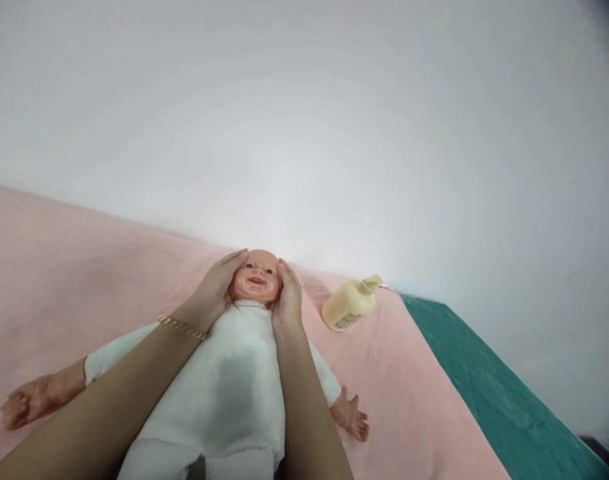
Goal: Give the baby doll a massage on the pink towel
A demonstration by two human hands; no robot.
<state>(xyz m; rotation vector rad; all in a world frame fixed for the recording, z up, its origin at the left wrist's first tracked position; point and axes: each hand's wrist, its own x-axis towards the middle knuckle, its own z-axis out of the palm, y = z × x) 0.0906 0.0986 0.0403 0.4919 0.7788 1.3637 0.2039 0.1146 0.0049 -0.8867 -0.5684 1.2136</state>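
A baby doll (234,393) in a white cloth suit lies on its back on a pink blanket (74,280), arms spread out to both sides. My left hand (217,288) cups the left side of the doll's head (255,279), fingers curved over the temple. My right hand (288,297) presses flat against the other side of the head. A gold bracelet (183,327) sits on my left wrist. Both forearms reach over the doll's body.
A pale yellow pump bottle (351,305) lies on its side on the blanket, right of the doll's head. A teal sheet (489,387) shows beyond the blanket's right edge. A plain white wall (304,120) stands behind.
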